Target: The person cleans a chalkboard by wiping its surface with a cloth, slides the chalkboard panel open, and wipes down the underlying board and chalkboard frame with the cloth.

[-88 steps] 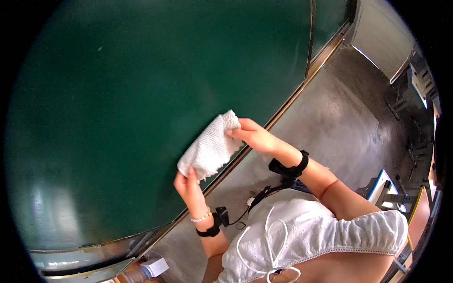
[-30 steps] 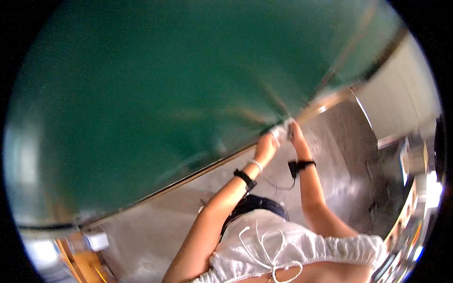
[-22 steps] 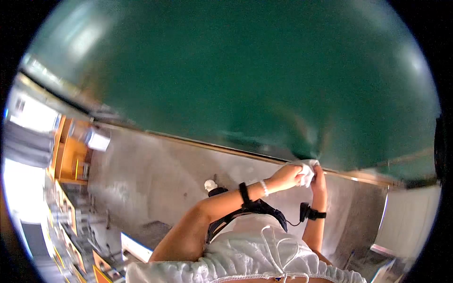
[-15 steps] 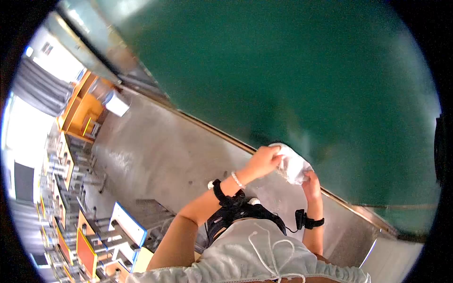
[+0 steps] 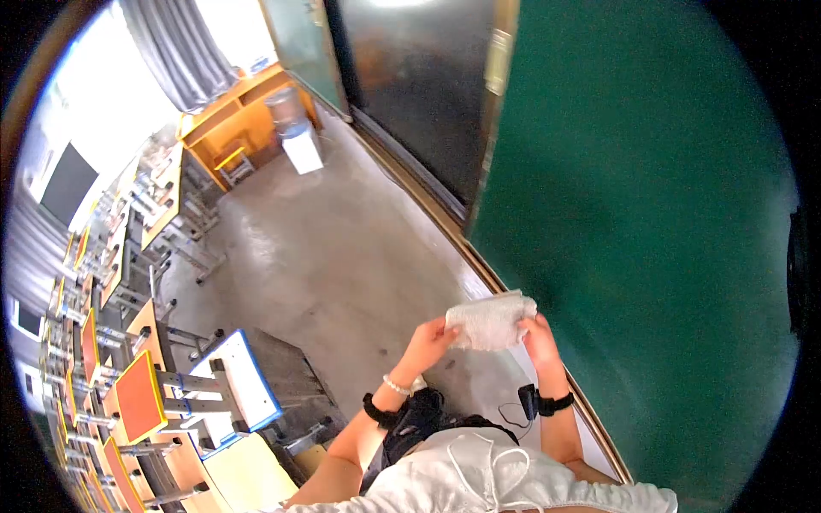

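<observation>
A folded white cloth (image 5: 489, 323) is stretched between my two hands, in front of my waist. My left hand (image 5: 434, 342), with a beaded bracelet and a black strap at its wrist, pinches the cloth's left end. At the right end my right hand (image 5: 542, 344) is closed on it, thumb on the near side. A black band with a small box and a cable sits on my right wrist. Beside the cloth, on the right, stands the large green chalkboard (image 5: 650, 239); the cloth seems apart from it.
A dark glossy panel (image 5: 419, 85) adjoins the chalkboard. Rows of desks and chairs with an orange-red chair back (image 5: 141, 396) fill the left. Across the grey floor (image 5: 299, 248) stand a water dispenser (image 5: 295, 132) and a wooden cabinet (image 5: 231, 115). A blue-edged desk (image 5: 244, 376) is near my left.
My view has swung left, bringing the dark panel and cabinet further in. Both hands have moved lower with the cloth, which now lies flatter and spread between them, away from the chalkboard.
</observation>
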Tool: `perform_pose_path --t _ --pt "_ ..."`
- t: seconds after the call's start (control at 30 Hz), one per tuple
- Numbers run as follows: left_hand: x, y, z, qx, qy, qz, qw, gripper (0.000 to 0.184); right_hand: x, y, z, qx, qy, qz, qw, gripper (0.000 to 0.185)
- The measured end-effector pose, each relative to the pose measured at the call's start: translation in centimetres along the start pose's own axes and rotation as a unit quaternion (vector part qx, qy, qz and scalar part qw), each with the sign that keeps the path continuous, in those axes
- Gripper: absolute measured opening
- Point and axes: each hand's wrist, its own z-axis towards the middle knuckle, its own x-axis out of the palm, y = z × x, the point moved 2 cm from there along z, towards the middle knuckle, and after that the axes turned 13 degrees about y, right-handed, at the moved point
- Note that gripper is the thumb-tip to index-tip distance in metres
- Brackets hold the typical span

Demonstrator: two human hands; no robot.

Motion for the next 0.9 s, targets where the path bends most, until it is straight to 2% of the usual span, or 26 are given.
perform_pose_path --t 0.07,0.1,0.2,0.23,0.33,0.37,0.47,0.5,0.57,0.63,0.77,0.9 --pt "-3.1 2.6 -1.0 -0.027 -0.023 0.012 0.999 0.026 2.1 -2.1 2.6 0.032 0.010 -0.008 0.999 0.021" --pt "-4.9 1.7 -2.0 -0.076 -0.028 0.022 0.996 0.028 3.0 -3.5 4.2 0.072 0.013 -0.011 0.997 0.021" --pt "-8.2 3.1 -3.8 -0.027 -0.084 -0.088 0.992 0.029 6.6 -6.3 7.6 0.080 0.078 0.046 0.993 0.021" --pt "-9.2 3.5 -4.6 -0.034 -0.083 -0.065 0.994 0.032 6.3 -8.0 8.6 0.111 0.082 0.029 0.990 0.026" --pt "-11.5 4.3 -6.1 -0.048 -0.113 -0.129 0.984 0.033 12.0 -5.5 9.3 0.127 0.120 0.027 0.984 0.026" --pt "-12.1 4.5 -6.5 -0.027 -0.135 -0.133 0.981 0.036 13.6 -4.6 9.7 0.139 0.162 -0.006 0.977 0.031" --pt "-13.8 5.0 -7.7 -0.119 -0.185 -0.112 0.969 0.040 15.2 -5.7 12.0 0.168 0.172 -0.058 0.969 0.031" --pt "-14.0 7.3 -7.6 -0.145 -0.199 -0.114 0.962 0.044 15.7 -5.7 12.6 0.172 0.188 -0.067 0.965 0.031" --pt "-14.5 10.1 -7.0 -0.120 -0.224 -0.163 0.953 0.044 17.2 -5.3 13.9 0.187 0.222 -0.088 0.953 0.031" --pt "-15.4 10.0 -6.3 -0.088 -0.245 -0.182 0.948 0.040 18.4 -4.9 15.5 0.205 0.231 -0.059 0.949 0.031" --pt "-17.9 8.2 -4.4 -0.049 -0.193 -0.305 0.931 0.030 20.3 -5.7 20.1 0.221 0.235 -0.035 0.946 0.036" --pt "-22.3 9.6 -0.3 -0.090 -0.247 -0.133 0.956 0.028 21.0 -5.9 26.3 0.203 0.214 -0.083 0.952 0.043"
